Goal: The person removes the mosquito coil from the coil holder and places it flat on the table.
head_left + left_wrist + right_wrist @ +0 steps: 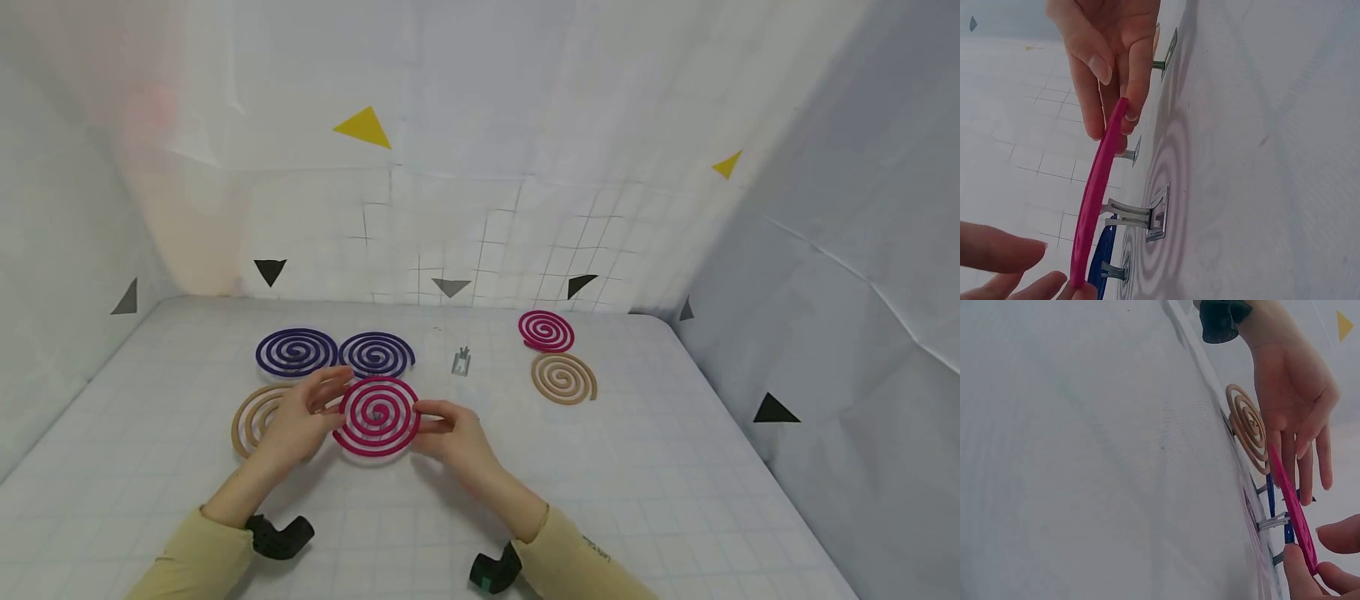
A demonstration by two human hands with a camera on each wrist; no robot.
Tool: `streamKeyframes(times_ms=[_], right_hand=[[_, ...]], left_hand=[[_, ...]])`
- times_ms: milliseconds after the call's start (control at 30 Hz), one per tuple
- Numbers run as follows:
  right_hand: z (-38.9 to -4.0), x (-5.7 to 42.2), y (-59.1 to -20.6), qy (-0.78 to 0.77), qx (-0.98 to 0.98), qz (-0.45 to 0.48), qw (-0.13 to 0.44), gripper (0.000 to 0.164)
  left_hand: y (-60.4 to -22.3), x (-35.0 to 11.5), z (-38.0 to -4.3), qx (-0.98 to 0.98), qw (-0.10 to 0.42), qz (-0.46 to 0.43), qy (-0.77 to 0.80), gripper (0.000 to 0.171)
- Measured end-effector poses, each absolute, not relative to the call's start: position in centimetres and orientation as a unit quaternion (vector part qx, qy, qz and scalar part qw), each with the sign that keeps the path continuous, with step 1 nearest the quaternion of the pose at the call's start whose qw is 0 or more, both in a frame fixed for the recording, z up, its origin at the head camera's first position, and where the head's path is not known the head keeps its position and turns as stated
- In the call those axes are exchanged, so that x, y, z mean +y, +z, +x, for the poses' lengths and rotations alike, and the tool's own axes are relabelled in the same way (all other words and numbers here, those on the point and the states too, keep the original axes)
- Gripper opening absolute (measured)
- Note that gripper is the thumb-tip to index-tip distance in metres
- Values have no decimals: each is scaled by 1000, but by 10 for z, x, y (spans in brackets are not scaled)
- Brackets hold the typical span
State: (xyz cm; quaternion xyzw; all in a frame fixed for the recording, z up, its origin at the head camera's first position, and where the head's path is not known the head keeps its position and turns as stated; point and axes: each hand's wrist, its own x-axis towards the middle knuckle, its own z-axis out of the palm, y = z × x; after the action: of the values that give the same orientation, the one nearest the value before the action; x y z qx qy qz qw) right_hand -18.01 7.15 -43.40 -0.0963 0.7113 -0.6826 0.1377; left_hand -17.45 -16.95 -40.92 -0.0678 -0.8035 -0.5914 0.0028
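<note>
A pink mosquito coil (pixel 380 412) is held level between both hands. My left hand (pixel 300 421) grips its left rim, and my right hand (pixel 459 446) pinches the right rim. In the left wrist view, the coil (pixel 1092 197) is seen edge-on, close over the prongs of a small metal stand (pixel 1132 215) on the tabletop. My left hand partly covers a tan coil (pixel 238 417). Just behind the hands lie two dark blue coils, one at the left (pixel 297 352) and one nearer the middle (pixel 377 358).
Right of the middle stands a bare metal stand (pixel 461 363). Farther right are another pink coil (pixel 546 332) and another tan coil (pixel 562 380). White walls enclose the white table (pixel 637 500) at the back and sides. Black wrist mounts (pixel 281 537) hang below the sleeves.
</note>
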Motion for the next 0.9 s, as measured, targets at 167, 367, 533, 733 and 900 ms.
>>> streamKeyframes(times_ms=[167,367,533,733,900], right_hand=[[-181,73,-433,-692,704,-96,128,46],[-184,75,-432,-695,703,-95,117,47],[-186,77,-431,-699,700,-86,116,49],[-190,79,-429,-707,693,-75,122,47],[-191,80,-429,-704,696,-71,122,45]], left_hand=[[-410,-170,-175,-799,3,-70,-597,62],[-410,-170,-175,-793,-5,-69,-606,62],[-410,-170,-175,-788,-14,-71,-611,63],[-410,-169,-175,-789,-21,-71,-610,63],[-410,-169,-175,-783,-23,-72,-617,63]])
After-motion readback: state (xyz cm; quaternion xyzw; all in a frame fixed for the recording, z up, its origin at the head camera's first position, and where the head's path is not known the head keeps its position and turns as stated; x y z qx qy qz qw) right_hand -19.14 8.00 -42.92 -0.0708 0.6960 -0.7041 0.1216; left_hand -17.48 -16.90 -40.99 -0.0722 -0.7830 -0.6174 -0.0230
